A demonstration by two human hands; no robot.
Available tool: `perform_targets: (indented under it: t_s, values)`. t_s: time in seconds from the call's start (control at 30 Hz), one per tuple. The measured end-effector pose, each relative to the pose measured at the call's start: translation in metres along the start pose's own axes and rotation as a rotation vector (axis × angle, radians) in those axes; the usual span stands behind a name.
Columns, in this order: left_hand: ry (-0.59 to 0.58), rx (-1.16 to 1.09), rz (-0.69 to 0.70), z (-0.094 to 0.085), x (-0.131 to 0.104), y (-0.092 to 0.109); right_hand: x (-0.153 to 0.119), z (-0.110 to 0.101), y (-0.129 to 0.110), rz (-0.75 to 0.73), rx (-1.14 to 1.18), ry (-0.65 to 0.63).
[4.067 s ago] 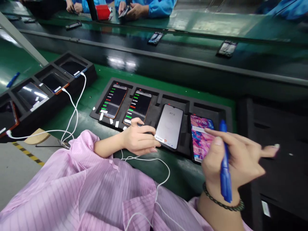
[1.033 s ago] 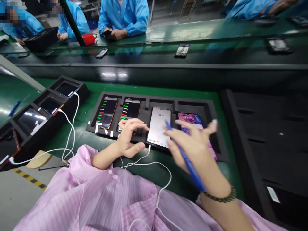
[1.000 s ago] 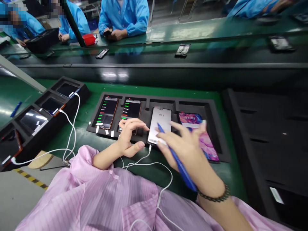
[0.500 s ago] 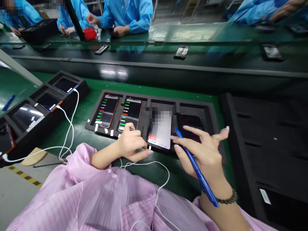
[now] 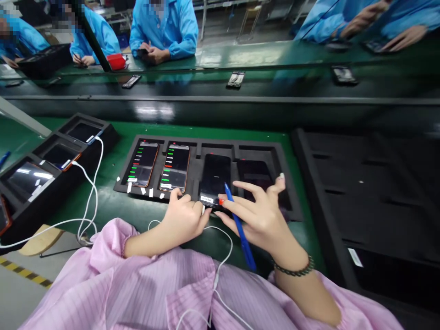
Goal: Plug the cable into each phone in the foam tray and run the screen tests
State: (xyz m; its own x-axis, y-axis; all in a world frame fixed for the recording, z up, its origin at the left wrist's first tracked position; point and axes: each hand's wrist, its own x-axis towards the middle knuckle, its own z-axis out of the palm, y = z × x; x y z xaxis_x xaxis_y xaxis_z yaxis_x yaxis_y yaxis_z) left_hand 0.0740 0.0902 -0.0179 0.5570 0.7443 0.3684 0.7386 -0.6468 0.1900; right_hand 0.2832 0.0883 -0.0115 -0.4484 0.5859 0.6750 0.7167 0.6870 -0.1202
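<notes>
A dark-screened smartphone (image 5: 216, 176) lies in the third compartment of a black foam tray (image 5: 202, 149), its lower end toward me. My left hand (image 5: 184, 216) is curled at its lower left corner, fingers closed around a small white plug (image 5: 203, 210) whose cable (image 5: 225, 238) loops below. My right hand (image 5: 263, 215) has a blue pen (image 5: 240, 229) tucked between its fingers. Its thumb and a fingertip pinch the phone's lower right corner, by a red mark. Another dark phone (image 5: 254, 172), partly hidden by that hand, lies to the right. Two phones (image 5: 142, 164) with lit text lists lie left.
At left, a foam tray (image 5: 25, 151) holds several phones, some with white cables. A larger black tray (image 5: 371, 183) stands at right. Beyond, opened phones (image 5: 236, 79) lie along a dark strip, and people in blue workwear (image 5: 165, 27) sit across it.
The middle phone's screen has gone from lit to dark. My right thumb and fingertip have come onto its lower right corner. My view has shifted slightly to the right.
</notes>
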Motion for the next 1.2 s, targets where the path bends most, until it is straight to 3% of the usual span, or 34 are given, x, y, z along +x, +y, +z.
perform_targets:
  t_s: [0.2, 0.27, 0.33, 0.4, 0.5, 0.57, 0.7, 0.83, 0.9, 1.0, 1.1, 1.2]
  values:
    - [-0.045, 0.125, 0.073, 0.002, -0.001, 0.004, -0.006, 0.006, 0.002, 0.074, -0.036, -0.044]
    - [-0.110, 0.097, 0.010, -0.001, 0.001, 0.005, -0.005, 0.007, 0.001, 0.087, -0.024, -0.031]
    - [-0.194, 0.012, -0.138, -0.007, 0.002, 0.009, -0.003, 0.010, -0.001, 0.106, -0.030, -0.019]
    - [-0.332, -0.215, -0.301, -0.012, 0.000, 0.013, 0.000, 0.014, -0.002, 0.149, -0.080, -0.019]
    - [-0.623, -0.816, -0.456, -0.011, -0.006, 0.020, 0.007, 0.016, 0.004, 0.245, -0.154, -0.024]
    - [-0.737, -1.193, -0.526, -0.005, -0.008, 0.026, 0.009, 0.010, 0.015, 0.331, -0.141, 0.003]
    - [-0.774, -1.595, -0.591, 0.009, -0.001, 0.042, -0.001, -0.018, 0.042, 0.503, -0.043, 0.078]
    - [-0.770, -1.751, -0.748, 0.018, 0.022, 0.070, -0.020, -0.033, 0.055, 0.507, 0.110, -0.043]
    - [-0.722, -1.784, -0.843, 0.023, 0.033, 0.082, -0.026, -0.031, 0.059, 0.502, 0.129, -0.102]
    - [-0.682, -1.803, -0.897, 0.029, 0.042, 0.095, -0.024, -0.021, 0.068, 0.599, 0.017, -0.079]
    - [-0.642, -1.817, -0.929, 0.032, 0.042, 0.100, -0.012, -0.011, 0.087, 0.672, -0.019, -0.057]
    - [-0.593, -1.818, -0.962, 0.032, 0.038, 0.103, 0.001, -0.003, 0.106, 0.660, 0.045, -0.127]
